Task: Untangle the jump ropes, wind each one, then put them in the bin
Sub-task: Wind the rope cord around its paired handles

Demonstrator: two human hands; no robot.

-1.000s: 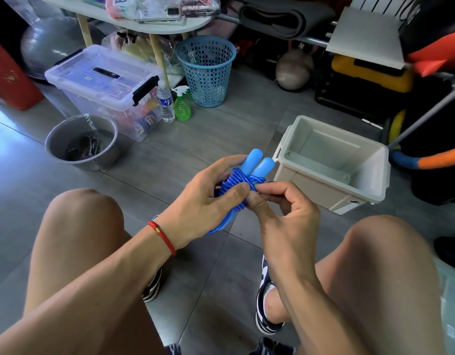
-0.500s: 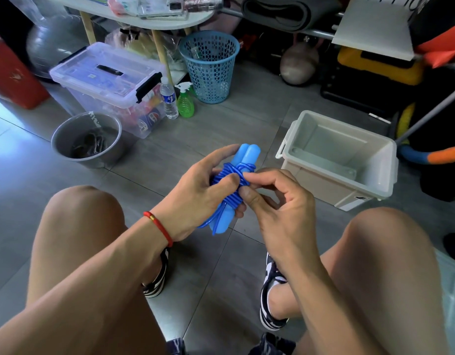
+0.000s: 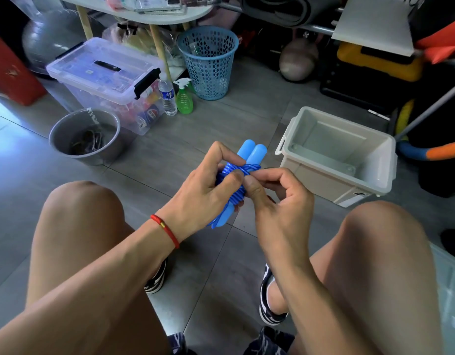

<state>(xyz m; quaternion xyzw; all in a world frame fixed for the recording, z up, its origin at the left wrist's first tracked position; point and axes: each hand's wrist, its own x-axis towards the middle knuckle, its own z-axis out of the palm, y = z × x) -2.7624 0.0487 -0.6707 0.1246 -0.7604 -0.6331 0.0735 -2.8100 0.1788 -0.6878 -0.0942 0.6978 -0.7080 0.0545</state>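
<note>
My left hand (image 3: 205, 196) grips the wound blue jump rope (image 3: 236, 185). My right hand (image 3: 277, 201) fingers pinch its cord. The bin (image 3: 336, 180) sits right.

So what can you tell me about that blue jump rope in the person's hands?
The blue jump rope has two light blue, smooth plastic-looking handles side by side, with a darker blue cord coiled tightly round their middle. The left hand grips the bundle; the right hand pinches the cord at the wraps. It is held above the floor, near the beige bin.
</note>
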